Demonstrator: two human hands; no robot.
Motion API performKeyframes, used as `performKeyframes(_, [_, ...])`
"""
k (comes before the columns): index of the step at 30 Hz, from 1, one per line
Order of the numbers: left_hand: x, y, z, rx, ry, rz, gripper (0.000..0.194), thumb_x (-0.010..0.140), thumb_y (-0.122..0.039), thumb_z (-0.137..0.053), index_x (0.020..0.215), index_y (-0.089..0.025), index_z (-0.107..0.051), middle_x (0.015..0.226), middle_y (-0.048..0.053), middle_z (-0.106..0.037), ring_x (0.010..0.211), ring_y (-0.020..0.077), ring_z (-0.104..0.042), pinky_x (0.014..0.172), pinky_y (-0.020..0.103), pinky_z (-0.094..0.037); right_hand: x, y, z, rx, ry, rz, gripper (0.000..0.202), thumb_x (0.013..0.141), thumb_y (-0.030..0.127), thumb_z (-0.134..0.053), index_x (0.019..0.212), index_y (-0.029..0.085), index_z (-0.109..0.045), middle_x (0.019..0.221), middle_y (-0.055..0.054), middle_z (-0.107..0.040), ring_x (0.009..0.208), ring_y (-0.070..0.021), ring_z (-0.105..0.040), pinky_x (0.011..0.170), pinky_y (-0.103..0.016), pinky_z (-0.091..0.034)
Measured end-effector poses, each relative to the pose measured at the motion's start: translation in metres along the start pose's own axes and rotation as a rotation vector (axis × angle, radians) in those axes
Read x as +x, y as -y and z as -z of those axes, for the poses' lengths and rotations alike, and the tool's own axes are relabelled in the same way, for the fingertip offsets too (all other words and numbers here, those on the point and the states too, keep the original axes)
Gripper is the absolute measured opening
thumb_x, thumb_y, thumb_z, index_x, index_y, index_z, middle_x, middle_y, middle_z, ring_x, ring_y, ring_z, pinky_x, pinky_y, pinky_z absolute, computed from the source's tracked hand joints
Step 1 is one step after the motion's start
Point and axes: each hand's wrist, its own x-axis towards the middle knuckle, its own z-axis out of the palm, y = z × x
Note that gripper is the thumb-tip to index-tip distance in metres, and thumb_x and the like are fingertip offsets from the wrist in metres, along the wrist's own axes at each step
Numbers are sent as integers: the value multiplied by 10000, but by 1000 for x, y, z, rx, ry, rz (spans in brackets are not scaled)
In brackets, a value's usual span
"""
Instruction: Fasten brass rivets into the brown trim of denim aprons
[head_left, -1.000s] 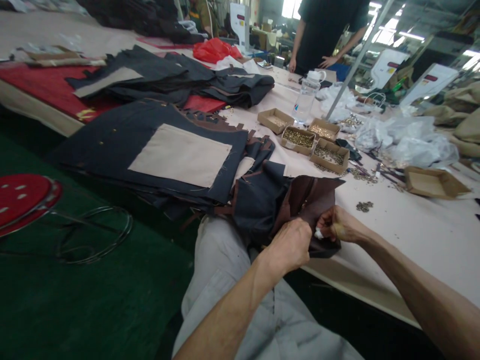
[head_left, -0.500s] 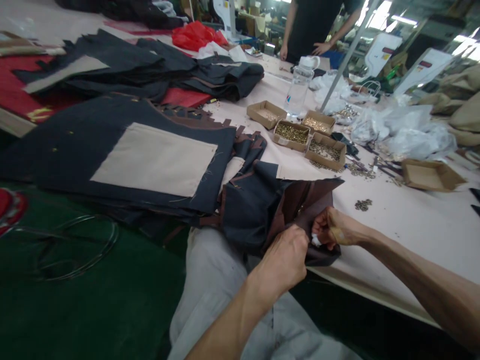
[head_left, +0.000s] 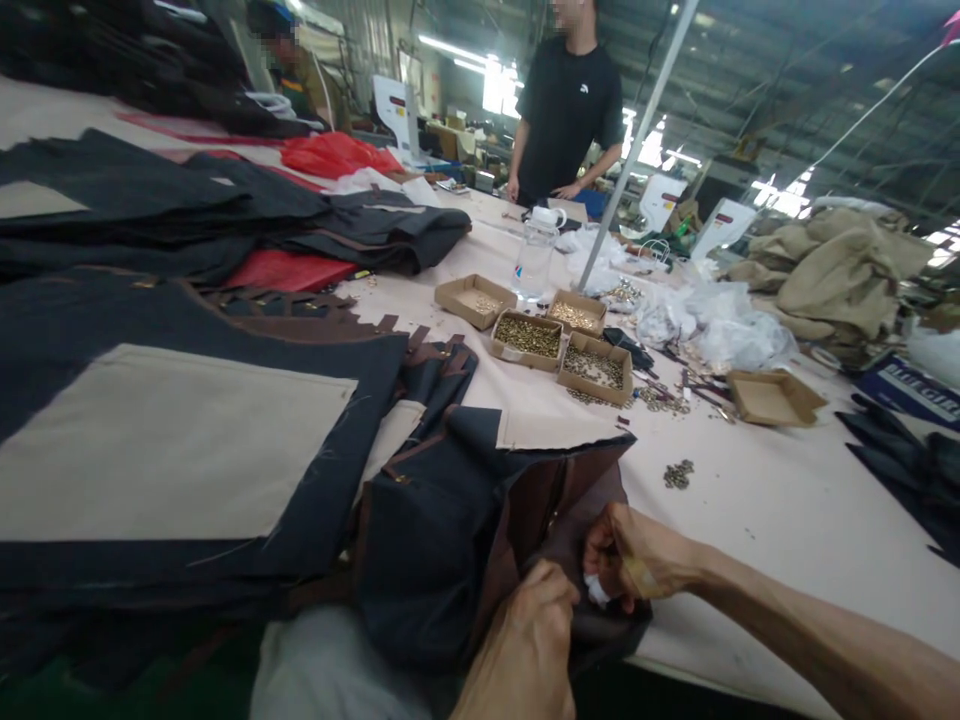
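A dark navy cloth piece (head_left: 431, 540) with brown trim lies bunched at the table's edge, its brown side (head_left: 604, 485) folded up to face me. My left hand (head_left: 529, 630) is closed at the lower edge of that cloth, its fingertips partly hidden. Close to its right, my right hand (head_left: 619, 560) has curled fingers against the brown part. Something white (head_left: 597, 590) shows at its fingers, perhaps a wrapping. Whatever small thing may be between the right fingertips is hidden. A beige patch (head_left: 555, 430) sits along the cloth's upper edge.
Stacked navy pieces with a beige panel (head_left: 172, 440) lie left. Small cardboard boxes of metal fittings (head_left: 527, 338) stand ahead, near a clear bottle (head_left: 535, 255) and a metal pole (head_left: 637, 145). Loose fittings (head_left: 679, 474) lie right. A person in black (head_left: 570, 110) stands across the table.
The view has tilted up and turned right, so the table's things appear lower and further left. Both hands stay at the same cloth, with little change in their grip.
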Motion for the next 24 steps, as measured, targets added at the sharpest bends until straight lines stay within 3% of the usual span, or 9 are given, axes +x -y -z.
performKeyframes(4, [7,32,-9,-260,152,271,204,882,-243,-497,832,-200,-689,904,54,-632,880,180,-595,807,255,-490,2,-4,-2,14,-37,7,152,692,249,-561,739,138,-654,613,-18,-667,438,-117,-583,387,-166,-438])
performKeyframes(8, [8,42,-15,-438,167,583,225,904,-336,-507,836,-195,-669,854,36,-635,874,177,-590,789,241,-476,10,2,-3,-147,-104,-107,137,604,186,-643,736,153,-660,618,-7,-677,465,-118,-598,389,-149,-391])
performKeyframes(13, [12,16,0,-446,119,488,207,891,-296,-526,806,-213,-695,901,59,-659,926,205,-597,863,276,-479,19,19,-3,-346,-125,-175,179,483,105,-722,645,140,-652,580,1,-658,471,-110,-564,390,-153,-348])
performKeyframes(16, [15,-2,16,-418,131,440,212,892,-280,-525,829,-218,-717,910,64,-666,948,216,-603,890,297,-482,7,23,0,-246,-66,-51,113,572,144,-673,685,137,-666,581,4,-658,479,-100,-563,421,-149,-378])
performKeyframes(19, [16,-11,26,-396,128,380,202,878,-261,-543,833,-209,-733,935,76,-671,960,225,-611,901,313,-482,-13,20,27,-106,0,8,152,661,199,-643,789,134,-691,633,-10,-690,519,-116,-610,493,-177,-464])
performKeyframes(21, [15,-13,28,-384,116,359,199,867,-252,-555,811,-198,-739,944,90,-672,950,234,-619,899,327,-482,-20,19,61,-101,-179,14,170,694,229,-675,827,124,-689,673,-27,-705,540,-128,-629,525,-203,-495])
performKeyframes(24, [13,-10,27,-366,106,337,203,866,-249,-554,803,-186,-737,943,101,-674,928,237,-627,900,342,-482,-10,22,116,-215,-711,-61,188,802,290,-695,793,103,-674,615,-33,-659,533,-130,-605,525,-223,-486])
